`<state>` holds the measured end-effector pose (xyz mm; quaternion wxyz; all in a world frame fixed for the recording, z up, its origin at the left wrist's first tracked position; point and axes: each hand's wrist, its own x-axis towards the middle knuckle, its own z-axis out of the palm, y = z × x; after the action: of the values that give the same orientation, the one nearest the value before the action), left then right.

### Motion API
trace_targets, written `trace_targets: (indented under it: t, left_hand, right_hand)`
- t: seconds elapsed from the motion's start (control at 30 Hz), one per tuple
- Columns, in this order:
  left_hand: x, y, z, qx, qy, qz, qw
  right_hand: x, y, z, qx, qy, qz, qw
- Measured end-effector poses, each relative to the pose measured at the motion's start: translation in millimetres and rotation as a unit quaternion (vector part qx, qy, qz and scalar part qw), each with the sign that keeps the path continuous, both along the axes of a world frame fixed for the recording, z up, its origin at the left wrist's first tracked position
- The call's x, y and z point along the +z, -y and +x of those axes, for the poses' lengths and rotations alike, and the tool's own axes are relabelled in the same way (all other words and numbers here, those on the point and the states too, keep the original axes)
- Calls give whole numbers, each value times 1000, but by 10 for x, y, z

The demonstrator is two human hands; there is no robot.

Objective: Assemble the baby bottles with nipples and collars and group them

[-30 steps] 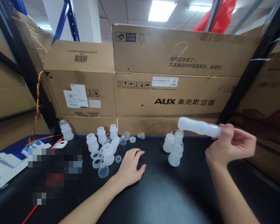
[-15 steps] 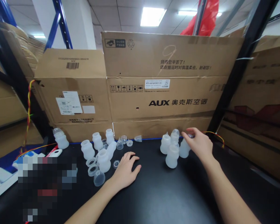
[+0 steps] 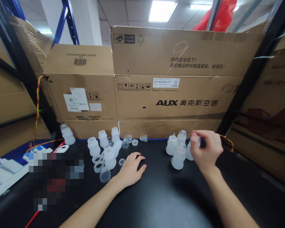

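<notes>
My left hand (image 3: pixel 131 169) lies palm down on the black tabletop, fingers spread, holding nothing. Just left of its fingers is a small clear ring-shaped part (image 3: pixel 121 162). Beyond that are white baby bottles without tops (image 3: pixel 110 158), translucent collar rings (image 3: pixel 99 166) and a clear dome cap (image 3: pixel 105 174). On the right, my right hand (image 3: pixel 206 152) is raised with loosely curved fingers and shows nothing in its grasp. It partly covers a baby bottle (image 3: pixel 189 152). Beside that bottle stand a capped bottle (image 3: pixel 179 158), another capped one (image 3: pixel 181 136) and a bottle with its teat showing (image 3: pixel 171 145).
Cardboard (image 3: pixel 168 104) walls off the back of the table (image 3: pixel 156 202). More clear caps (image 3: pixel 143 138) lie along the back edge. A capped bottle (image 3: pixel 67 134) stands at the far left near a white device (image 3: pixel 61 148) and yellow-red wires (image 3: pixel 38 104). Black posts rise on both sides.
My right hand has come up and back from the rightmost bottle, which stays standing. My left hand keeps its place on the table. The whole view has shifted slightly.
</notes>
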<state>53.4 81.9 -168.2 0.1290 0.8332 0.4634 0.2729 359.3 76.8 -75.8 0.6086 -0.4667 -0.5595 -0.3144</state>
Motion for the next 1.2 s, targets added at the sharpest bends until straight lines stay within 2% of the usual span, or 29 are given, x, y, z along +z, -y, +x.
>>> trace_targets:
  t: [0.07, 0.1, 0.17, 0.2, 0.3, 0.4, 0.53, 0.7, 0.8, 0.9, 1.03, 1.13, 1.2]
  left_hand:
    - [2, 1, 3, 0, -1, -2, 1000]
    - [4, 2, 5, -1, -2, 0, 1000]
    - [12, 6, 12, -5, -4, 4, 1000]
    - [19, 9, 15, -7, -6, 6, 1000]
    - [43, 23, 21, -7, -17, 4, 1000]
    - [63, 41, 16, -4, -22, 1, 1000]
    - [81, 57, 2, -6, -20, -4, 1000]
    - [63, 38, -11, -6, -22, -10, 1000]
    - [28, 14, -17, -6, -29, -3, 1000]
    - [8, -1, -20, -8, -35, 1, 999]
    - [14, 4, -24, -11, -34, 4, 999]
    - [32, 19, -29, -10, -34, -1, 999]
    - [43, 27, -30, -8, -35, -7, 999]
  right_hand:
    - [-73, 92, -330, 84, 54, 17, 995]
    - [-127, 115, -504, 140, 83, 2, 987]
    - [-253, 87, -832, 229, 113, -85, 963]
    - [-318, 30, -971, 240, 130, -134, 953]
    - [-480, -280, -1240, 175, 235, -242, 925]
    - [-569, -643, -1337, 82, 271, -350, 893]
    - [-602, -952, -1399, 54, 282, -392, 874]
    - [-544, -1077, -1453, 35, 312, -427, 848]
    - [-427, -1047, -1460, 25, 319, -445, 837]
    - [-197, -957, -1408, 23, 309, -448, 839]
    - [292, -817, -1123, 29, 282, -436, 854]
    - [694, -723, -761, 61, 220, -450, 863]
    - [914, -663, -505, 49, 191, -470, 860]
